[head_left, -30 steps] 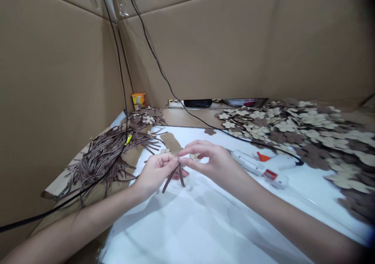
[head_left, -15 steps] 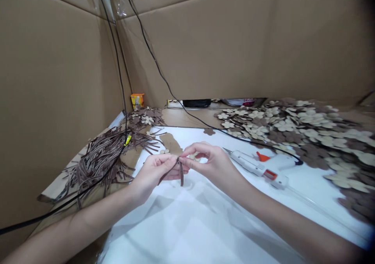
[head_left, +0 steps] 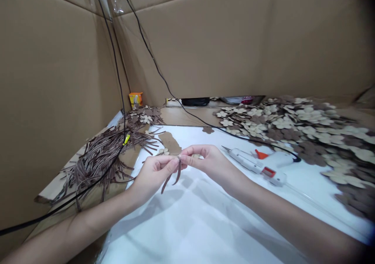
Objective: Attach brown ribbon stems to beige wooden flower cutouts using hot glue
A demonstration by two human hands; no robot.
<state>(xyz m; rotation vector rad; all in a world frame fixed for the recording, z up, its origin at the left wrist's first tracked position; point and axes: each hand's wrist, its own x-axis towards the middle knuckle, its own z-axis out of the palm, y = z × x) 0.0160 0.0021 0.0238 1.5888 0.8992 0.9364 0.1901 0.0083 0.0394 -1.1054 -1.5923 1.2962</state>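
Both hands meet over the white work surface (head_left: 187, 225). My left hand (head_left: 156, 174) pinches a folded brown ribbon (head_left: 178, 173) between thumb and fingers, and its two tails hang down below the fingertips. The thumb and index finger of my right hand (head_left: 209, 161) close on the top of the same ribbon, touching my left fingertips. What lies right between the fingertips is too small to make out. Behind the hands are a piece of brown card (head_left: 170, 142) and a small cream flower (head_left: 164, 151).
A white glue gun (head_left: 252, 162) lies right of my right hand, its black cable (head_left: 205, 122) crossing the back. Brown ribbons (head_left: 99, 154) are heaped at left. Cream and brown flower shapes (head_left: 307, 123) pile up at right. An orange box (head_left: 135, 99) stands in the back corner.
The ribbon's tails have swung and now hang lower and slanting to the left. My right fingers have shifted slightly left against my left fingertips. The whole view has moved a little.
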